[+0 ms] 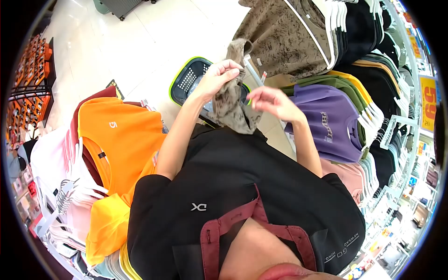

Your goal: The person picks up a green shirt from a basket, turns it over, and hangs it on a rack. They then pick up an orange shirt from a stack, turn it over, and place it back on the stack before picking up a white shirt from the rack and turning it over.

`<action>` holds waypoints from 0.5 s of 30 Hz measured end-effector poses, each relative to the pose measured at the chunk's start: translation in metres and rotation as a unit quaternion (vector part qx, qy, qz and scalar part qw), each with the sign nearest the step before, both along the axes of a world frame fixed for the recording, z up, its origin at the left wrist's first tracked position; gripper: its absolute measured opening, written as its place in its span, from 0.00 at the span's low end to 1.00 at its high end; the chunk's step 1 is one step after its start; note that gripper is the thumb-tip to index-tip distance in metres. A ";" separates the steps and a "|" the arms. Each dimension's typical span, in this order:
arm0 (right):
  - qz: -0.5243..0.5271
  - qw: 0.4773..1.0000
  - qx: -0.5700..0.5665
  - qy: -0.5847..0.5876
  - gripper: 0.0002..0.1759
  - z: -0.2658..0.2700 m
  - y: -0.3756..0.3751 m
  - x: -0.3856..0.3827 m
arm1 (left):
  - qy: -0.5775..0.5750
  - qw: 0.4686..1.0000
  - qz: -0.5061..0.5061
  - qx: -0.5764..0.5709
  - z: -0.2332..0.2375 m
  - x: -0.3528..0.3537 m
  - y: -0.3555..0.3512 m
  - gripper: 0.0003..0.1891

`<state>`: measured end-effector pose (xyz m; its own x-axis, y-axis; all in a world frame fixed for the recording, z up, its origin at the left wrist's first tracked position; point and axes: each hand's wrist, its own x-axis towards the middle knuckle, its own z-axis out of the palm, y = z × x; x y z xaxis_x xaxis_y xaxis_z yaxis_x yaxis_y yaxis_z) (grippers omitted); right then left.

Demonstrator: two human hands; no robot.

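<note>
A bunched brown-grey garment with a dark mottled pattern (227, 103) hangs in front of my body, over a shopping basket. My left hand (218, 79) pinches its upper part between thumb and fingers. Just right of the cloth, my right hand (275, 103) is raised with its fingers loosely bent and apart, the fingertips close to the garment's edge. Behind, a larger shirt in a similar brown pattern (284, 39) hangs on a white hanger. The dark basket with a green rim (176, 80) stands on the floor, partly hidden by my left forearm and the cloth.
On my right, a rack holds a purple shirt (322, 114) and several others on white hangers. To my left hang an orange shirt (128, 123) and pink and white ones. Pale floor tiles (140, 42) lie ahead, with a grey suitcase (122, 7) at the far edge.
</note>
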<state>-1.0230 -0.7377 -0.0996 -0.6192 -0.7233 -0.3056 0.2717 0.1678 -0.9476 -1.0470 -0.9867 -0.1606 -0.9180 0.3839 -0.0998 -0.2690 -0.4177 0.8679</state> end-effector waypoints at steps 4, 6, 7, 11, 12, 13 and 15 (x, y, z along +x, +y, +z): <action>-0.238 0.961 0.028 0.142 0.29 -0.030 0.005 -0.046 | 0.045 0.997 -0.056 -0.001 0.038 0.010 -0.005 0.12; -0.279 0.935 0.069 0.208 0.34 -0.022 -0.011 -0.068 | 0.075 0.992 -0.097 -0.010 0.050 0.008 -0.012 0.12; -0.228 0.907 0.102 0.339 0.38 -0.010 -0.018 -0.077 | 0.079 0.992 -0.102 -0.007 0.055 0.006 -0.016 0.12; -0.065 0.834 0.131 0.532 0.43 -0.008 -0.045 -0.108 | 0.111 0.987 -0.100 -0.051 0.076 -0.004 -0.031 0.15; -0.020 0.857 0.113 0.502 0.42 -0.003 -0.052 -0.108 | 0.117 0.986 -0.107 -0.044 0.080 -0.005 -0.034 0.15; 0.027 0.877 0.095 0.471 0.42 0.002 -0.059 -0.108 | 0.124 0.985 -0.111 -0.038 0.084 -0.006 -0.037 0.16; 0.039 0.869 0.060 0.489 0.35 0.002 -0.072 -0.104 | 0.144 0.982 -0.121 -0.023 0.090 -0.005 -0.047 0.14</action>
<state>-1.1274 -0.8093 -0.0979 -0.5756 -0.7742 0.2633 -0.6709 0.2630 -0.6933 -1.0519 -1.0335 -0.0706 -0.7933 0.5954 0.1274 -0.0967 -0.3298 0.9391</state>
